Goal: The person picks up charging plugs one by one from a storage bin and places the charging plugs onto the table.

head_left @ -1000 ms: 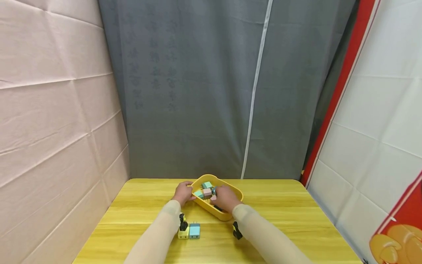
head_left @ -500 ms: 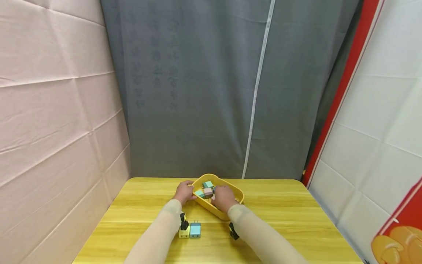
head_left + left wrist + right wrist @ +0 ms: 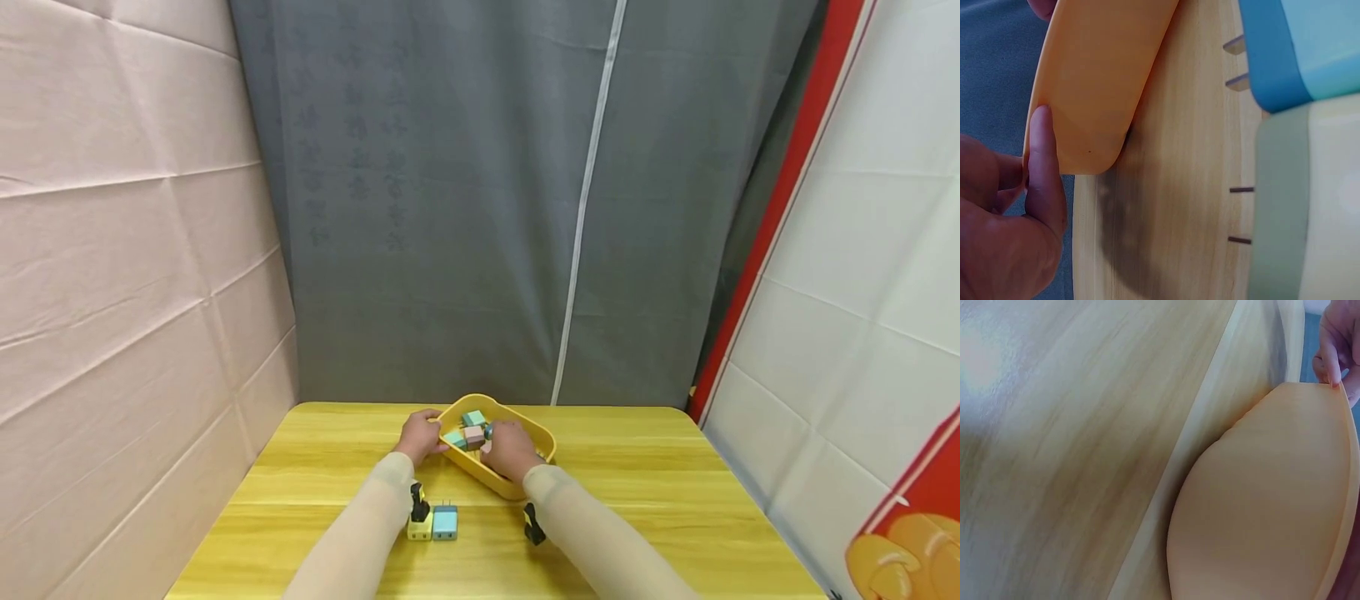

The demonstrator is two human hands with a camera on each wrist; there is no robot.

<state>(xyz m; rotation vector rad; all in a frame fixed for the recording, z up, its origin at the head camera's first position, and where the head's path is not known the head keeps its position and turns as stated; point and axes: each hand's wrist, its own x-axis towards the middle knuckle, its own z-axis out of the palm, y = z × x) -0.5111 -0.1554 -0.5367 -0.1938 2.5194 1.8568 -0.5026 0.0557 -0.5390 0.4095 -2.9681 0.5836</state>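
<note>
My left hand pinches the left rim of a yellow plastic basket; in the left wrist view the thumb lies along the outer wall. My right hand reaches down into the basket, and its fingertips are hidden among the plugs inside. A mint-and-teal charger plug, a pink one and another mint one lie left of it. Two charger plugs, a yellow one and a blue one, stand side by side on the table, prongs pointing away.
The wooden table ends at a grey curtain. A pale cloth wall hangs to the left, a white sheet with a red border to the right. Each wrist wears a black camera mount.
My right hand has shifted slightly within the basket over the plugs. My left hand keeps its hold on the rim, and the two plugs on the table have stayed put.
</note>
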